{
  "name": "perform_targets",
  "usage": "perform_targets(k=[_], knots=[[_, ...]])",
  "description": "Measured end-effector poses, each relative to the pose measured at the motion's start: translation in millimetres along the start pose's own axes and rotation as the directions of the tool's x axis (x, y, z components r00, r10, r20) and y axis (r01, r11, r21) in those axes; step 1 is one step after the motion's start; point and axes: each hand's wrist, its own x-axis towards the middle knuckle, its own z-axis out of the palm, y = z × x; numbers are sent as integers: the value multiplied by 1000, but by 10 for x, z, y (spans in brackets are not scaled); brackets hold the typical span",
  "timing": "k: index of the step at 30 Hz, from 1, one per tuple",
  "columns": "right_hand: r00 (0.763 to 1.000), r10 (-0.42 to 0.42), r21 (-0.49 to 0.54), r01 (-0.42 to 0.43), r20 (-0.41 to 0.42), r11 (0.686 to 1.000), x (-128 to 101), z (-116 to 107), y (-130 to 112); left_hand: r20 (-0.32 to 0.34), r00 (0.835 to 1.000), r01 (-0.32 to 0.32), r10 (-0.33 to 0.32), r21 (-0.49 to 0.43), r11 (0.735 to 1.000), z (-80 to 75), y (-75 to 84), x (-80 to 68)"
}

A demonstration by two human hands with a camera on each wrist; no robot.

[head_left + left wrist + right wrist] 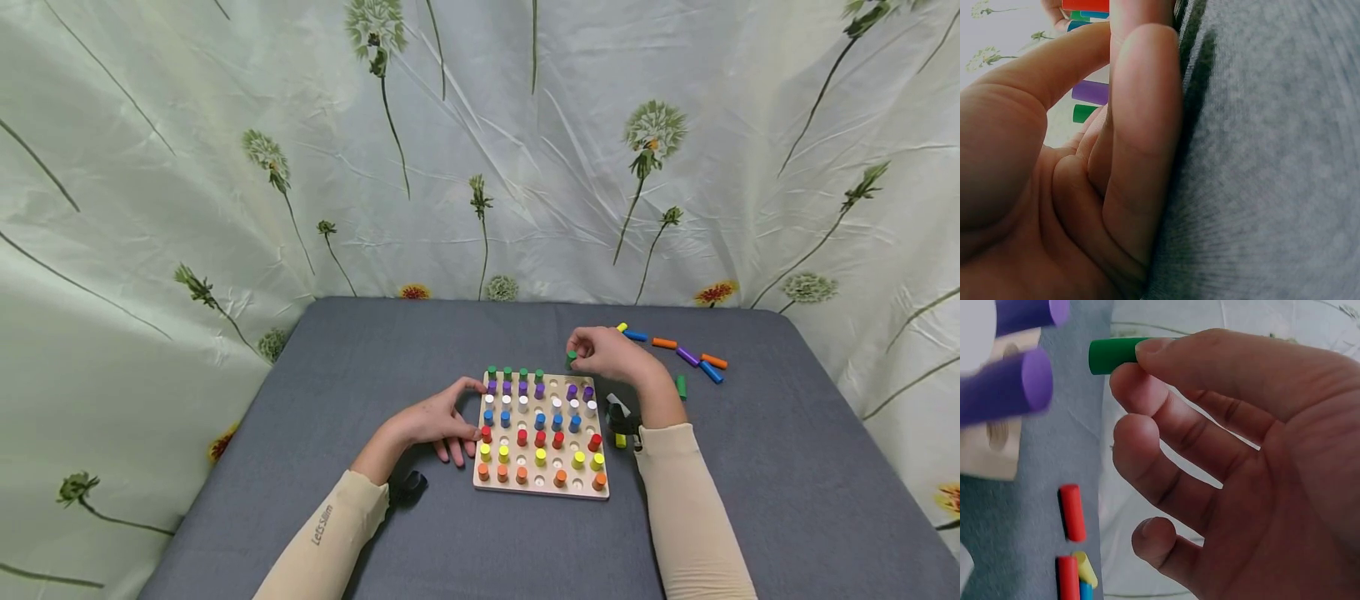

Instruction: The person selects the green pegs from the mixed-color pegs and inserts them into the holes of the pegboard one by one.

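A light wooden pegboard lies on the table with rows of green, purple, white, blue, red, yellow and orange pegs, some holes bare. My left hand rests at the board's left side, its fingertips touching the edge; the left wrist view shows its fingers close up, along the cloth. Just beyond the board's far right corner, my right hand pinches a green peg between thumb and fingertip. The peg is held above the table, apart from the board. Purple pegs stand near it in the right wrist view.
Loose pegs lie right of the board, among them an orange peg, a blue peg and a green peg. A yellow peg lies by the right wrist. Grey cloth covers the table; a flowered curtain hangs behind.
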Motion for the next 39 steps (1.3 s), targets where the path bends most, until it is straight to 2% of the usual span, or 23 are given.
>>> perform_targets(k=[7, 20, 33, 39], knots=[[999, 0, -15, 0, 48, 1000, 59, 97, -98, 2, 1000, -1, 1, -1, 1000, -1, 5, -8], [991, 63, -61, -56, 119, 997, 135, 229, -187, 3, 1000, -5, 5, 3, 1000, -2, 19, -11], [989, 79, -70, -71, 129, 995, 159, 248, -151, 3, 1000, -9, 9, 1, 1000, -4, -5, 2], [983, 117, -90, -105, 143, 990, 175, 267, -151, 4, 1000, -8, 8, 3, 1000, -5, -6, 4]])
